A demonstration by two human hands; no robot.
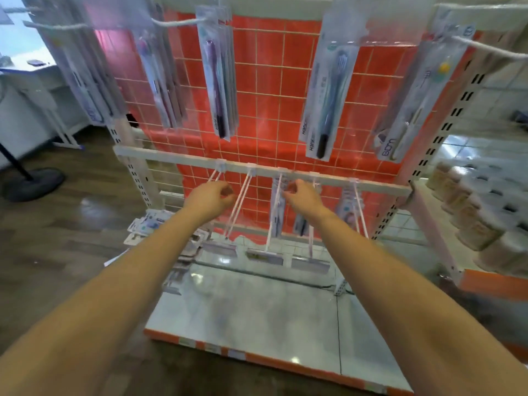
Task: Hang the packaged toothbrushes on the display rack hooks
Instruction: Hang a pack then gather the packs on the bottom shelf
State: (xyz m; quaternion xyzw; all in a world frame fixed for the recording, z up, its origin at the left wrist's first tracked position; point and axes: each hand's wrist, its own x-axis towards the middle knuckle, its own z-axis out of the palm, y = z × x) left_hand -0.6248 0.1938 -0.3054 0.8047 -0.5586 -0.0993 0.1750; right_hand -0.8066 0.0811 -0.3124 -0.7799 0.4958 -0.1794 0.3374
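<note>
At the left of the frame, loose toothbrush packs lie heaped on the floor by the display rack. Your left hand sits just under the rack's lower bar, fingers curled in a closed grip; whether it holds anything you cannot tell. Right of centre, your right hand pinches the top of a hanging packaged toothbrush at a hook. More packs hang across the top of the frame.

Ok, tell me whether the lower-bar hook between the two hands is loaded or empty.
Empty. The double-wire hook runs bare from the lower bar to its price tag holder; the hook right of it carries packaged toothbrushes.
</note>
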